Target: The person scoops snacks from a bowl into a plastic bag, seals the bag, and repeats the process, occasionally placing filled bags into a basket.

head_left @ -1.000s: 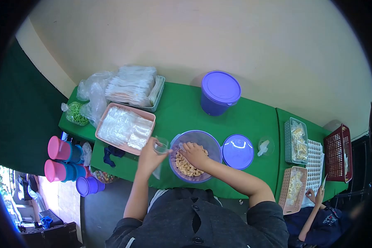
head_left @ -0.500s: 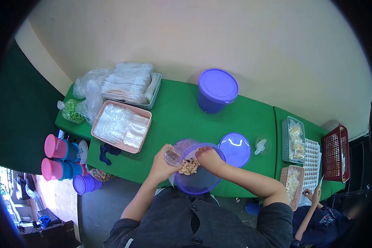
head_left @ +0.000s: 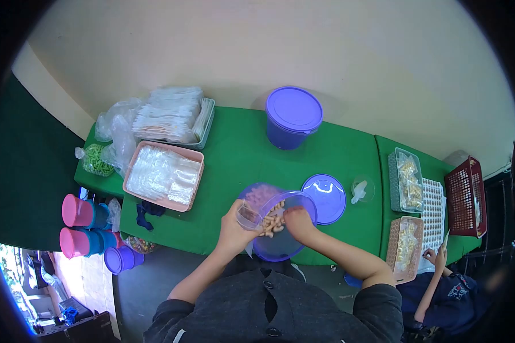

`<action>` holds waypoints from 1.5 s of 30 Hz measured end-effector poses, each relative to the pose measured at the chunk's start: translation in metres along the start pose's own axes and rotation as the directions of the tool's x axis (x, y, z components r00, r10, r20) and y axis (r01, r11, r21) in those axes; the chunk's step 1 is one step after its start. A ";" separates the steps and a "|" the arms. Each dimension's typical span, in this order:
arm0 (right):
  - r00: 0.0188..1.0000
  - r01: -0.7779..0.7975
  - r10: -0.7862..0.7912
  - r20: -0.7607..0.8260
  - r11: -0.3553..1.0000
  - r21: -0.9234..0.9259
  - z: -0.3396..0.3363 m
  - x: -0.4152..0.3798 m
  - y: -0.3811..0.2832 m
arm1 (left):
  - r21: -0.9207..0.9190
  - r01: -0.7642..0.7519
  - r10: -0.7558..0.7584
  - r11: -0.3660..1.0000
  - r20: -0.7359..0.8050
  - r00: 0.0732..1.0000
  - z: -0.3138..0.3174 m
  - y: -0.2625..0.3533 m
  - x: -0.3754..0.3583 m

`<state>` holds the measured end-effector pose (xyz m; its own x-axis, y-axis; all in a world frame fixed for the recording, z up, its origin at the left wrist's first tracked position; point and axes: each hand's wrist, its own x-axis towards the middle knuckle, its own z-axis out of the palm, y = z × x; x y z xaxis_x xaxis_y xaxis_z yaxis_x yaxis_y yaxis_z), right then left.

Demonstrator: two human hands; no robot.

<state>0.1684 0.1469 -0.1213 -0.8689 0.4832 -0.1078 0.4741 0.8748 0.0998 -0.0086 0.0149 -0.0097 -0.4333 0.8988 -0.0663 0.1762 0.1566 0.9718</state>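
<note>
A purple tub (head_left: 277, 248) stands tilted at the table's front edge, with light brown pieces (head_left: 273, 222) inside that look like nuts. My left hand (head_left: 233, 233) is closed round a small clear cup (head_left: 248, 215) at the tub's left rim. Inside the tub, at its right side, is my right hand (head_left: 299, 223); its fingers are hidden by the tub wall, so what they hold cannot be made out. A purple lid (head_left: 324, 199) lies flat just right of the tub.
On the green table (head_left: 240, 148) are a closed purple tub (head_left: 293, 117), a pink tray of clear bags (head_left: 165, 176) and a stack of packets (head_left: 169, 117). At right, a co-worker's hands (head_left: 438, 257) are near baskets of packets (head_left: 409, 180).
My right hand has gone from the tub's middle to lower inside its right side. My left hand with the cup has shifted slightly right. The whole view has shifted a little.
</note>
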 end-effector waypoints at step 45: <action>0.966 -0.111 0.249 -0.068 0.641 0.759 -0.243 -0.041 0.052 | 0.601 -0.349 0.393 0.719 0.063 0.917 0.007 0.040 0.033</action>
<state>0.1945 0.1642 0.1285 -0.7313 0.6820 -0.0119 0.5090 0.5341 -0.6751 -0.0094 0.0534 0.0259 -0.2727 0.9118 0.3070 0.8091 0.0448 0.5859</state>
